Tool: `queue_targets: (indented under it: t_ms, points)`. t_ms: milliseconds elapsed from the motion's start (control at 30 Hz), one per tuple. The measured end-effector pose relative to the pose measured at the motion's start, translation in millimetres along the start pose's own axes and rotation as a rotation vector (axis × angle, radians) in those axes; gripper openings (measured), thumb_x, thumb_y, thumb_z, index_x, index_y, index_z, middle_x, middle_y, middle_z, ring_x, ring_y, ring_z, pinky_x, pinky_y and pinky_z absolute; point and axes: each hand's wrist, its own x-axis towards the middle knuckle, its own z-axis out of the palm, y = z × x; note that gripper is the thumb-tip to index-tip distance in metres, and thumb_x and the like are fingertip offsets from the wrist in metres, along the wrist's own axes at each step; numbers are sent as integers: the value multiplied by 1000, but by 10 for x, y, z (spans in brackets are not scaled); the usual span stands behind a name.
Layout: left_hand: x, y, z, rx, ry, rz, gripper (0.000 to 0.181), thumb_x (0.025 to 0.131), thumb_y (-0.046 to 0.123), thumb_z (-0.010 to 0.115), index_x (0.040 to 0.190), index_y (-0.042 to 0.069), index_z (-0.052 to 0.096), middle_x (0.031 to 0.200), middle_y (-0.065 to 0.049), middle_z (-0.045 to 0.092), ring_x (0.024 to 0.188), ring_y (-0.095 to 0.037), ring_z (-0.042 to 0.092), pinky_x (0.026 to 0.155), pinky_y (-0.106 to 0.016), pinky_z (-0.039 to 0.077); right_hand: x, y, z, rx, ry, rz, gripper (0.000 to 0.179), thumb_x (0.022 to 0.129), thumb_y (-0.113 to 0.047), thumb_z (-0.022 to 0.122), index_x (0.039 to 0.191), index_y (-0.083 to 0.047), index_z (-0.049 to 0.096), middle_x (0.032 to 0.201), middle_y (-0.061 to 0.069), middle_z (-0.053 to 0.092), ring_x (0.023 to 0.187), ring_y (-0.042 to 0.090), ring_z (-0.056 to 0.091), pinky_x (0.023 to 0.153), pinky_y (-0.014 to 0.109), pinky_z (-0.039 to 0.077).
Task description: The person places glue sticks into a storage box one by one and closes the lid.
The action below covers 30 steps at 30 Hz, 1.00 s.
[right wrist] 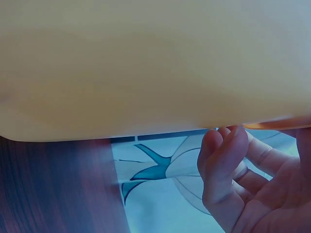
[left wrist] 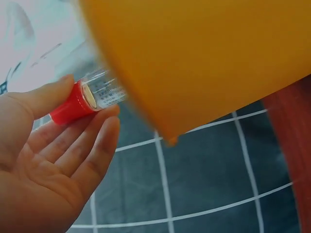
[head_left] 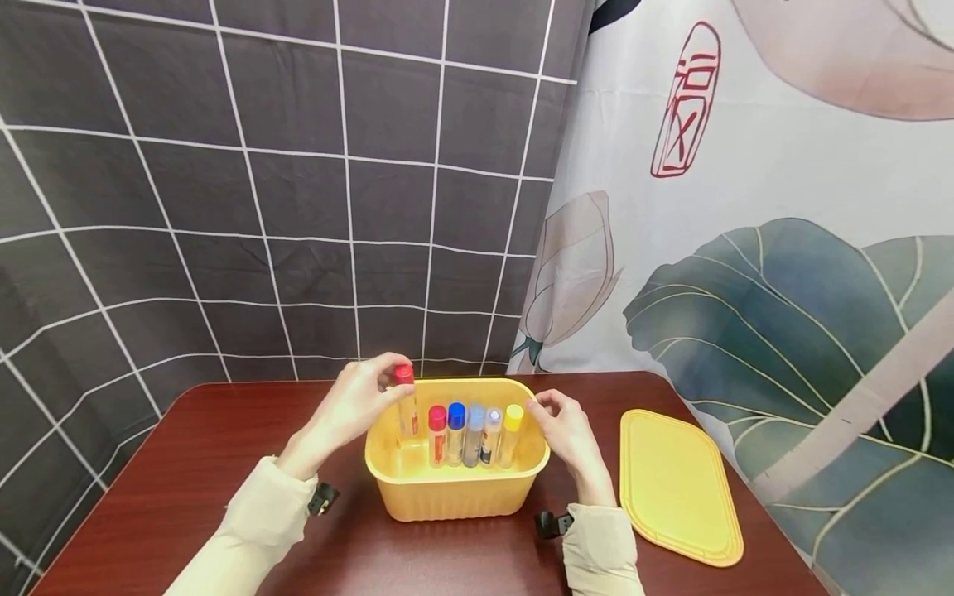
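Observation:
My left hand is over the left end of a yellow plastic tub. Between thumb and fingers it pinches the red cap of a clear tube with printing on it, and the tube hangs upright inside the tub. Toward the tub's right side, several similar clear tubes stand in a row: one red-capped, then a dark blue-capped, paler-capped ones, and a yellow-capped. At the tub's right rim, my right hand holds the edge with thumb and fingers; the tub wall hides part of the grip in the right wrist view.
A flat yellow lid lies on the dark red table, right of my right hand. Behind the table hang a dark grid-patterned cloth and a pale cloth with lotus leaves.

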Motion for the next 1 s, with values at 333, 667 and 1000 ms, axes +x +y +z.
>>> queue_targets:
  t_ms: [333, 667, 1000]
  points:
    - [-4, -95, 220, 34, -76, -14, 27, 80, 10, 81, 104, 6, 69, 87, -1, 70, 78, -17, 68, 73, -35, 58, -3, 8, 7, 5, 2, -6, 19, 95, -22, 65, 101, -4, 67, 77, 8, 53, 71, 22, 52, 60, 28, 46]
    - [-5, -118, 318, 57, -160, 10, 23, 80, 9, 81, 98, 7, 68, 78, 4, 65, 73, -15, 66, 71, -32, 57, 3, 12, 0, -6, 8, -4, 19, 94, -22, 65, 101, -4, 67, 77, 8, 53, 72, 22, 52, 61, 29, 45]
    - [21, -136, 353, 119, -261, 17, 19, 79, 7, 81, 89, 10, 65, 69, 7, 55, 63, -12, 52, 58, -26, 47, 2, 4, 0, -3, 3, -4, 19, 94, -22, 65, 101, -4, 67, 77, 8, 53, 72, 22, 52, 60, 28, 45]
